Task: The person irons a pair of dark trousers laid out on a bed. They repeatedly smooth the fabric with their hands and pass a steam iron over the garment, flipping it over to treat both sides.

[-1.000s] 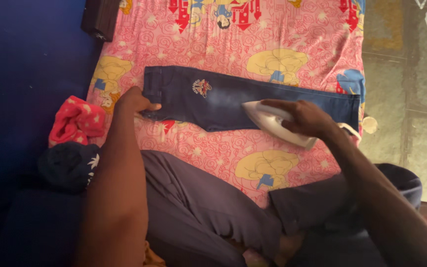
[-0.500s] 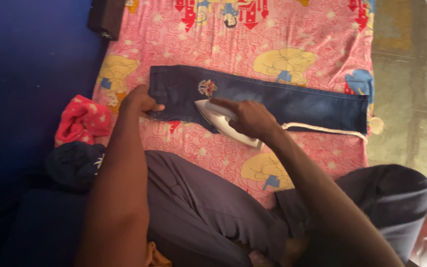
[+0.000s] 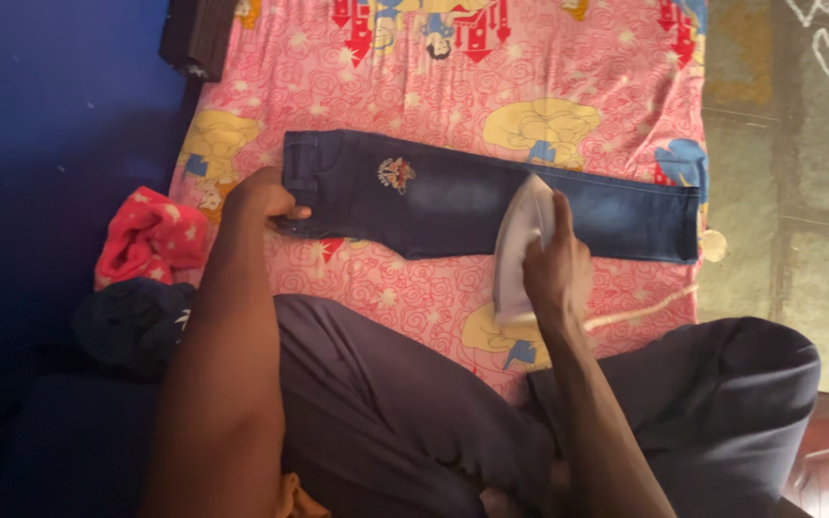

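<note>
A small pair of dark blue jeans lies flat across a pink cartoon-print sheet, waistband to the left. My left hand grips the lower corner of the waistband and holds it down. My right hand is shut on the handle of a white clothes iron. The iron stands tilted at the jeans' near edge, its nose over the middle of the leg. A pale cord trails from it to the right.
A crumpled red cloth and a dark garment lie at the sheet's left edge. My crossed legs in dark trousers fill the foreground. A dark object sits at top left. Bare floor runs along the right.
The iron slid left along the jeans toward the waistband, then came back to the middle of the leg and tilted up. My left hand has kept its hold on the waistband.
</note>
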